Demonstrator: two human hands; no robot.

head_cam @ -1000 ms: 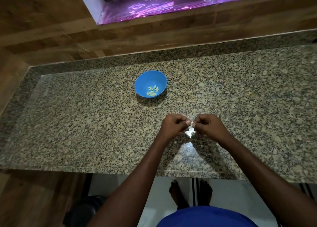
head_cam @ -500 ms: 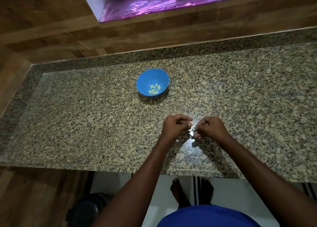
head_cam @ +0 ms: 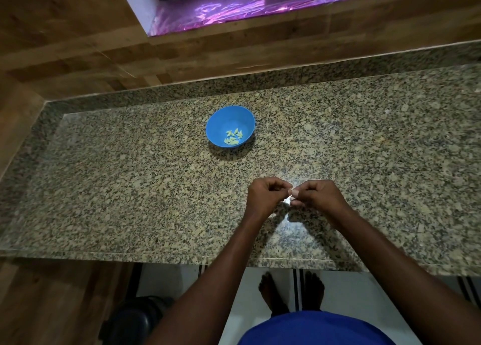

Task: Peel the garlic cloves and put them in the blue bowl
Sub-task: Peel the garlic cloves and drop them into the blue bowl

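Granite counter (head_cam: 130, 188): left hand (head_cam: 263, 197) and right hand (head_cam: 316, 197) pinched a garlic clove (head_cam: 293, 193) mid-peel, skin apparently next to strip before the blue bowl (head_cam: 221, 120).

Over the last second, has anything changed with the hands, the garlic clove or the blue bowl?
Hardly anything. The left hand and right hand stay fingertip to fingertip above the granite counter, both pinching the small garlic clove, with only slight finger shifts. The blue bowl keeps its place, with peeled cloves inside.
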